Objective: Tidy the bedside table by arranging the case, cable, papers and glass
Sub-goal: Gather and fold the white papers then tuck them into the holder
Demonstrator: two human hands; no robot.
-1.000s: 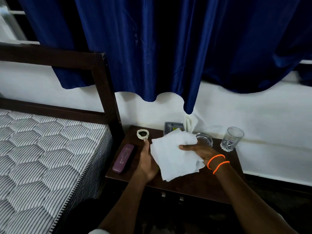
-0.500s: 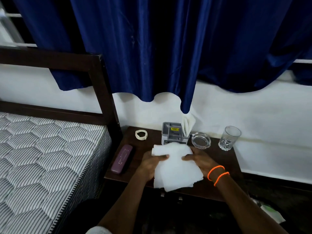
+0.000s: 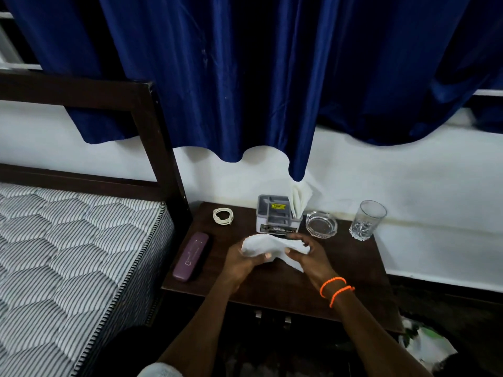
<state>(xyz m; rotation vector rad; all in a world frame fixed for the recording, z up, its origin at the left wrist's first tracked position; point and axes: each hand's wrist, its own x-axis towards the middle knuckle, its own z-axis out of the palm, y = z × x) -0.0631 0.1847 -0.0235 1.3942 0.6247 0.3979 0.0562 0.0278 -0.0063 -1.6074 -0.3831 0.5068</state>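
Both hands over the middle of the dark wooden bedside table (image 3: 353, 289), bunching the white papers (image 3: 261, 244) between them. Left hand (image 3: 241, 261) curled under and around the left end of the wad, thumb pressed on the underside; right hand (image 3: 307, 257) pinching the right end, fingers wrapped over the top, a loose corner hanging below toward the tabletop. Two orange bands (image 3: 336, 289) around the right wrist.

Just behind the papers, a grey organiser box (image 3: 276, 217) with open compartments and a yellow label, standing near the wall; a folded white napkin (image 3: 300, 198) upright in its right-hand slot, tip just under the hem of the blue curtain (image 3: 245, 77). Right of the box, touching or nearly touching it, a clear glass ashtray (image 3: 321, 224). Further right, at the back corner, the glass (image 3: 367, 220), upright, apart from the ashtray.

Left of the box, the coiled white cable (image 3: 223, 215), lying flat near the back edge. At the left edge of the table, the purple case (image 3: 190, 255), closed, lying lengthways beside the mattress (image 3: 68, 254), well clear of the hands. Dark bedpost (image 3: 158, 148) rising between mattress and table.

On the floor at lower right, a white and green bag (image 3: 427, 346), blurred. Nothing between the hands and the box except a narrow strip of bare tabletop.
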